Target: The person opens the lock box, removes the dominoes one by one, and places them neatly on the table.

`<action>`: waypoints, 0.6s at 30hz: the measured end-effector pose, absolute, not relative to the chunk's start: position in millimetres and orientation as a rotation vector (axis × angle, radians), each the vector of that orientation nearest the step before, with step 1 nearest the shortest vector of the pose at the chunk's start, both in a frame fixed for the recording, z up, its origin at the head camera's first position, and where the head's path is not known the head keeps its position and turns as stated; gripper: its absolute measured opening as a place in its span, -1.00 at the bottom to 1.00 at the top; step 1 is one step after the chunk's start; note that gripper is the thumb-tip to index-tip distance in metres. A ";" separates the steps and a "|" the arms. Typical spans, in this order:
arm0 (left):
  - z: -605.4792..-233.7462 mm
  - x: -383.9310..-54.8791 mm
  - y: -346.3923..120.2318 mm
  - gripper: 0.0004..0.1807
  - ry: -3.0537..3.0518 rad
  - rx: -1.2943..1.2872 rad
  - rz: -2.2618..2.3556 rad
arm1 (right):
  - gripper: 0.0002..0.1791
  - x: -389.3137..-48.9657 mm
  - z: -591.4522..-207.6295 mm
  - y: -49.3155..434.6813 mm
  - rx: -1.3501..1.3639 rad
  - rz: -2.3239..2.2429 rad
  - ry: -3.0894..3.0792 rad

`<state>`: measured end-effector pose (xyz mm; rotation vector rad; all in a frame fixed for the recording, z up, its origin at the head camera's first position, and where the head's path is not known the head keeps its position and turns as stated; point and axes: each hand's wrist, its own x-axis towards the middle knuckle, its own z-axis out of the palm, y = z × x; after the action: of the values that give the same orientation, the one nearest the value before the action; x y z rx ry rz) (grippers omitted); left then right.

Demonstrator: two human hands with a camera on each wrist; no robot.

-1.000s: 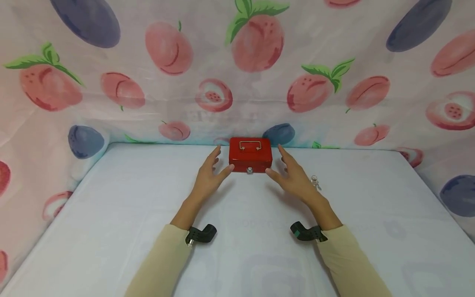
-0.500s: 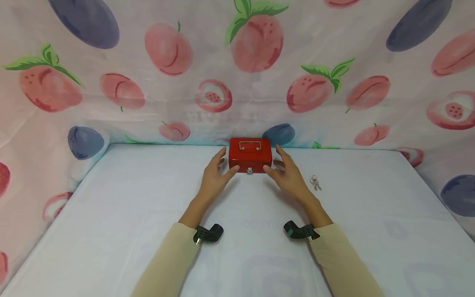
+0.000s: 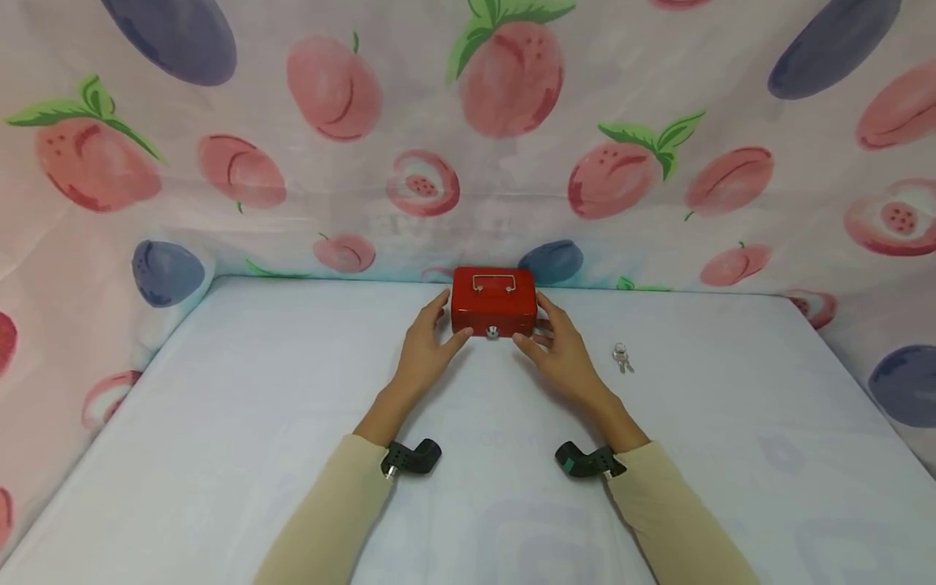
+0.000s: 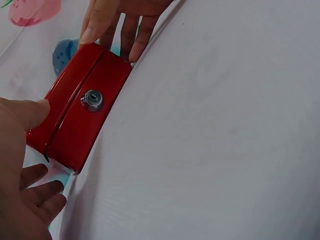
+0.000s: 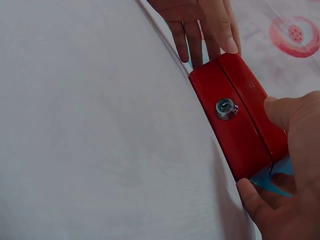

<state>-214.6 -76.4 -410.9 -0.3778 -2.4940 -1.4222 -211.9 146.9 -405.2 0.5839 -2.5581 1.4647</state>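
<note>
A red metal cash box (image 3: 493,302) stands at the back of the white table, its lid down. On the lid a wire handle (image 3: 493,283) lies flat, and a silver lock (image 4: 92,100) sits in the front. My left hand (image 3: 426,345) is at the box's left side; its thumb lies at the front left corner and its other fingers extend beside that end. At the right side, my right hand (image 3: 566,353) has its thumb by the front face and a fingertip (image 5: 244,185) at the lower corner. Whether either hand bears on the box cannot be told.
Two small keys on a ring (image 3: 622,357) lie on the table to the right of my right hand. Behind the box hangs a fruit-print cloth (image 3: 420,187), close to the table's back edge. Black wrist cameras (image 3: 413,457) are strapped to both wrists.
Both hands have moved inward, closer to the sides of the cash box. The keys, earlier partly covered by my right hand, now show fully. The box stays in place.
</note>
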 end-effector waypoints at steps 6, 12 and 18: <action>-412.1 -215.8 -75.5 -0.29 -2.510 -0.357 -1.413 | -0.23 -200.4 -387.6 140.6 0.638 1.529 -2.507; -411.2 -217.0 -77.4 -0.31 -2.469 -0.342 -1.580 | -0.25 -201.9 -392.1 141.3 0.549 1.504 -2.563; -413.0 -218.5 -78.8 -0.31 -2.484 -0.351 -1.631 | -0.23 -210.6 -407.7 145.8 0.485 1.474 -2.584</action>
<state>-218.5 -78.8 -413.0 -0.3515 -2.4843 -1.6310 -210.6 145.8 -407.7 0.4851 -2.5836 1.4739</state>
